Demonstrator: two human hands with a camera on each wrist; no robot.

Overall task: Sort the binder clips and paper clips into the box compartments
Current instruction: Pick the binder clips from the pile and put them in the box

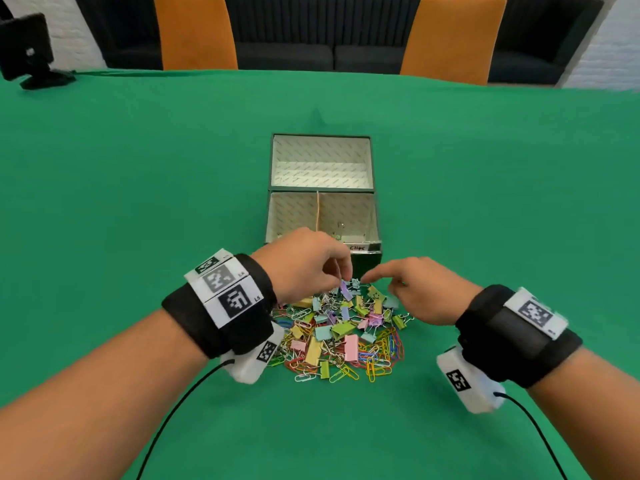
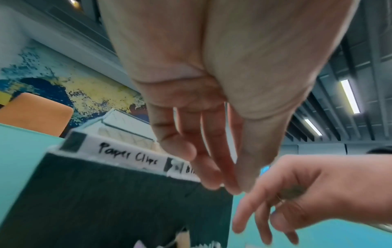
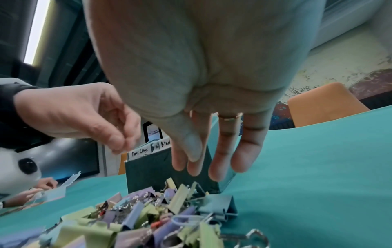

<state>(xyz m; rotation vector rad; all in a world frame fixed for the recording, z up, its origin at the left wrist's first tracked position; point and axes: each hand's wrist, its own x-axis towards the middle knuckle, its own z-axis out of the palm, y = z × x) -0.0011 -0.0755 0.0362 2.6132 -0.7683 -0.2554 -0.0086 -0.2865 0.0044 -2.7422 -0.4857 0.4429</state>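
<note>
Binder clips (image 1: 341, 323) are lying heaped beneath both hands; left fingers (image 1: 341, 271) are pinching something unclear, right fingers (image 1: 375, 276) are hanging relaxed, empty.

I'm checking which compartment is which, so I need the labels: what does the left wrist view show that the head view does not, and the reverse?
Only the left wrist view shows the handwritten "Paper Clips" label on the box's front edge, with a second label beside it mostly hidden by fingers. Only the head view shows the mixed pile of clips, the box's two compartments from above, and its open lid. Both show the dark green box, the left hand, the right hand and the green table.
</note>
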